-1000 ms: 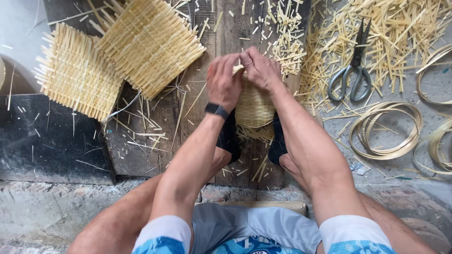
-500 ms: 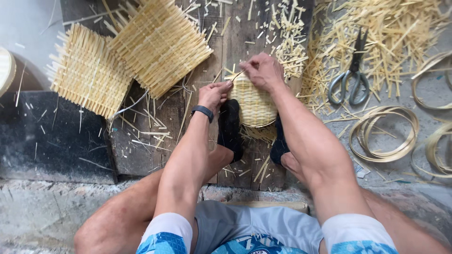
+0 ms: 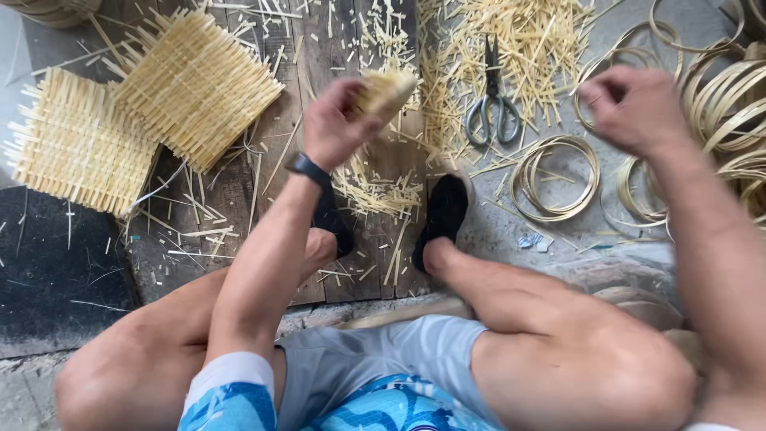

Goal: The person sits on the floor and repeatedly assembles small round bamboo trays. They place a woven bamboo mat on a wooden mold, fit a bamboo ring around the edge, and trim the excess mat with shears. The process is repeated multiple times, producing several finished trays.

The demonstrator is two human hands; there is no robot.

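Note:
My left hand (image 3: 339,124) is lifted above the wooden boards and grips a small round woven bamboo basket (image 3: 387,92). A black watch (image 3: 307,168) sits on that wrist. My right hand (image 3: 634,108) is out to the right, above the coiled bamboo hoops (image 3: 554,179), fingers curled loosely with nothing clearly in them. Both feet in black shoes (image 3: 443,211) rest on the boards below a small heap of cut strips (image 3: 379,191).
Two square woven bamboo mats (image 3: 195,84) (image 3: 76,144) lie at the upper left. Scissors (image 3: 493,112) rest on a pile of bamboo offcuts (image 3: 527,48) at the top. More hoops (image 3: 730,104) stack at the right edge. My knees fill the foreground.
The basket has been lifted from between my feet in my left hand. My right hand has left it and swung right toward the hoops. The view has shifted.

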